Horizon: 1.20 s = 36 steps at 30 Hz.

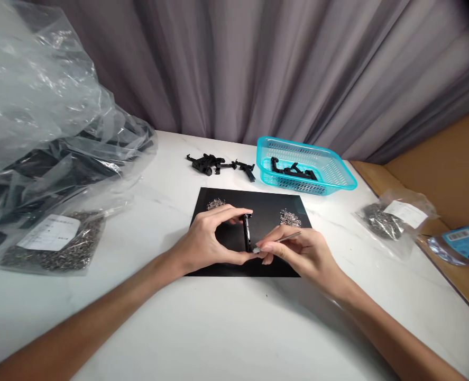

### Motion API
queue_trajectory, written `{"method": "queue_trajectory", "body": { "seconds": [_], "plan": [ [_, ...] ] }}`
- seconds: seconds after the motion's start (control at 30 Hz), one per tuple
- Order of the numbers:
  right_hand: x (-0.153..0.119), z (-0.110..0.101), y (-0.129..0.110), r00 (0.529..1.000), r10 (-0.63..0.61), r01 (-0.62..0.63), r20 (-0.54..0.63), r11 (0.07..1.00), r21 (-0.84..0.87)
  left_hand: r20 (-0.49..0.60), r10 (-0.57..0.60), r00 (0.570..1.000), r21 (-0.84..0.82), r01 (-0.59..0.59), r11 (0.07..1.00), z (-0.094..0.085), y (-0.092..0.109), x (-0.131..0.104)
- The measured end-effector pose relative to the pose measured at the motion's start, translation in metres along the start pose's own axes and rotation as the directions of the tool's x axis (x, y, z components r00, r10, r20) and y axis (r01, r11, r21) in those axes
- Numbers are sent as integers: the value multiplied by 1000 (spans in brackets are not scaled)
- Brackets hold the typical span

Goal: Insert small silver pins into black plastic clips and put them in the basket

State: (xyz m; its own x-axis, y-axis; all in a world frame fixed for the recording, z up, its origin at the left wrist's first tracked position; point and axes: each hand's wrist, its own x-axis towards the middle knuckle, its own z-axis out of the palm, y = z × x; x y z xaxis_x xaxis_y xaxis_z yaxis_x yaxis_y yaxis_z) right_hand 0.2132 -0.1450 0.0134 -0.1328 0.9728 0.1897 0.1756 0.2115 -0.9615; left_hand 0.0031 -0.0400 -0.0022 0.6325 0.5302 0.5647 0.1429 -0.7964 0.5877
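My left hand point(207, 235) grips a slim black plastic part point(247, 233) by its two ends, thumb below and fingers above, over a black mat point(218, 269). Pinched in my right hand point(297, 248) is a thin metal rod-like tool point(290, 236), its far end hidden by my fingers. Those fingertips meet the lower end of the black part, beside my left thumb. Something small and whitish shows there, too small to name. Two piles of small metal pieces lie on the mat, a left pile point(215, 203) and a right pile point(290, 217).
Behind the mat lie several black plastic parts point(208, 163); more sit in a blue basket point(307, 146). A big clear plastic bag point(39, 95) and a bag of metal pieces point(71, 246) fill the left. Another labelled bag point(383, 219) is at right, near a blue packet point(464, 243).
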Motion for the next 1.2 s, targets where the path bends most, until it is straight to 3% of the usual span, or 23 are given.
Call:
{"method": "queue_trajectory", "body": {
  "seconds": [0.4, 0.47, 0.57, 0.67, 0.77, 0.83, 0.93, 1.07, 1.2],
  "plan": [
    [-1, 3, 2, 993, -88, 95, 80, 991, -90, 25, 7, 1000, 8, -8, 1000, 1, 0, 0],
    [1, -1, -1, 994, -95, 99, 50, 990, -96, 36, -18, 999, 3, 18, 1000, -1, 2, 3],
    [7, -18, -7, 978, -173, 146, -118, 967, -206, 76, -98, 992, -11, 99, 995, -3, 5, 5],
    [12, -44, -7, 925, -280, 144, -258, 884, -444, 102, -159, 982, -30, 163, 986, -4, 3, 4],
    [12, -62, 0, 955, -261, 105, -141, 742, -663, 101, -198, 975, -17, 201, 979, -3, 0, 3],
    [10, -65, 8, 983, -181, 109, -16, 662, -742, 96, -234, 967, 0, 235, 972, -2, -1, 2],
    [8, -59, 17, 989, -116, 137, 87, 545, -827, 98, -299, 949, 2, 300, 954, -2, 0, 3],
    [11, -55, 28, 990, -141, 86, 30, 412, -907, 114, -331, 937, -9, 334, 942, -1, 2, 4],
    [16, -62, 37, 991, -130, 49, 1, 362, -931, 123, -331, 936, 1, 333, 943, 0, 2, 4]
  ]
}}
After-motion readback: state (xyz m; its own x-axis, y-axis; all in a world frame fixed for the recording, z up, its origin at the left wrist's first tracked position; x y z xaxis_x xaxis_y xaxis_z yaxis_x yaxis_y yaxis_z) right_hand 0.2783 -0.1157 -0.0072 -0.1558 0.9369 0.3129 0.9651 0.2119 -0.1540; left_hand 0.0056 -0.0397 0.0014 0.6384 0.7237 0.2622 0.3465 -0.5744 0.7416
